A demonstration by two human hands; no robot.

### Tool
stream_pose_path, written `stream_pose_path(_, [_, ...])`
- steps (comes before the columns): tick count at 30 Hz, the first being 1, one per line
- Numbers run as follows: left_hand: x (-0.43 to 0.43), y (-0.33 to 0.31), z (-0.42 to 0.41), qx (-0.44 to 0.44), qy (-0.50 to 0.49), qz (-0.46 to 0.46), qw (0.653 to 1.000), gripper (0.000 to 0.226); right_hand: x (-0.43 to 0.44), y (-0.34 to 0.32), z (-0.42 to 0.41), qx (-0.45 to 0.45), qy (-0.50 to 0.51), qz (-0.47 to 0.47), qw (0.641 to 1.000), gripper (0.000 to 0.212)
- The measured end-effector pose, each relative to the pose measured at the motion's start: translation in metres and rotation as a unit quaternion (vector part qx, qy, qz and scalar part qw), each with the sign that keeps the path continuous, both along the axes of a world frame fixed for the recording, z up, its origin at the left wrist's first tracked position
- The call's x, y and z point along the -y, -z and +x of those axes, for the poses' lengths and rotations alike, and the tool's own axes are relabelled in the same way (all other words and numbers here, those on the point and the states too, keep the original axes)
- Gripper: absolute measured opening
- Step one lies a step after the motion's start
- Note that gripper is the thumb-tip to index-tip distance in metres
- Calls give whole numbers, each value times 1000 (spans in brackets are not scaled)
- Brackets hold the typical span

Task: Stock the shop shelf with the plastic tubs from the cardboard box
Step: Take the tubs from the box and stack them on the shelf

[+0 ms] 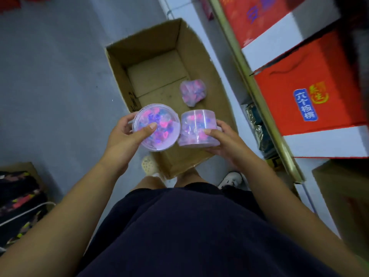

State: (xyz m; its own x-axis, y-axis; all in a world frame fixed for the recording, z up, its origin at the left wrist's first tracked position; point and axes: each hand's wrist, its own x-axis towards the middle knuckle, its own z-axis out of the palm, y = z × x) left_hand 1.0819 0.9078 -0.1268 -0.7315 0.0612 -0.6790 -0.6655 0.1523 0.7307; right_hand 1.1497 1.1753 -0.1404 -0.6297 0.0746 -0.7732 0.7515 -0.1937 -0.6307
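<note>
Above the cardboard box [119,80], person's left hand [127,134] grips one plastic tub [157,126], right hand [225,140] grips a second tub [197,126], thumbs on top, tubs side by side. Risk: likely slick walls, one-hand holds, so either may slip on the way to the shelf [323,142]. Beyond the hands a pink bundle [192,92] lies in the box; red cartons [311,90] right of the right hand crowd the shelf.

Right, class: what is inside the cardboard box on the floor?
One pink-and-blue wrapped bundle lies on the cardboard box floor. The lid-up tub and the sideways tub, both held, hide its near end.
</note>
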Motion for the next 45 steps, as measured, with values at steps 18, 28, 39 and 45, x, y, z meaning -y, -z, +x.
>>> stream_pose_path(18, [-77, -170, -62, -157, 105, 216, 958, 50, -27, -208, 12, -236, 135, 139, 952, 91])
stream_pose_path(28, [-207, -251, -98, -198, 139, 212, 947, 43, -139, -294, -18, -197, 355, 255, 878, 82])
stream_pose_path(39, [-325, -275, -138, -217, 167, 184, 944, 34, -281, -301, -81, -124, 419, 222, 872, 87])
stream_pose_path(45, [-380, -277, -147, -229, 200, 155, 940, 36, -324, -302, -96, -94, 402, 207, 887, 73])
